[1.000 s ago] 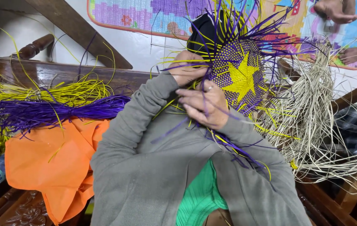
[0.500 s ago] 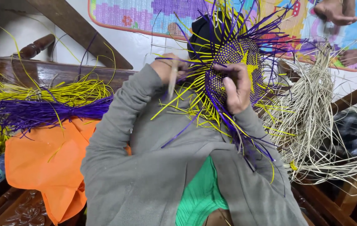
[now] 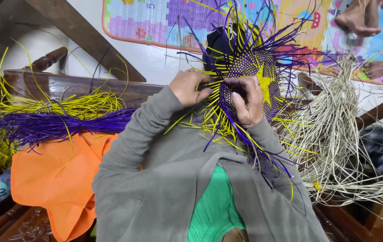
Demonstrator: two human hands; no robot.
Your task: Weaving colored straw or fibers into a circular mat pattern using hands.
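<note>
The fingers (image 3: 245, 96) of the right hand (image 3: 247, 101) are curled and pressed together over the face of a round woven disc of purple and yellow straw with a yellow star pattern (image 3: 263, 83); a ring shows on one finger. The fingers (image 3: 200, 92) of the left hand (image 3: 191, 87) are bent and pinch a few loose yellow strands (image 3: 209, 118) at the disc's left edge, though exactly which strands they grip is hard to make out among the tangle.

The disc is held up in the air in front of the person's chest, between the two hands, tilted toward the camera. Unwoven purple and yellow strand ends fan out from its rim in every direction, some trailing down over the forearms.

Both arms wear grey long sleeves (image 3: 155, 148), and a green pleated garment (image 3: 214, 206) shows between them lower down.

To the left, a bundle of loose yellow straw (image 3: 66, 105) lies just above a bundle of loose purple straw (image 3: 52, 125), both resting across an orange cloth (image 3: 52, 179) and a dark wooden rail (image 3: 66, 83). To the right, a large sheaf of pale undyed straw (image 3: 335, 134) spreads outward. Behind the disc, a colourful foam play mat (image 3: 155, 20) lies on the white floor. At the top right edge, another person's bare foot (image 3: 357, 20) rests on the mat.
</note>
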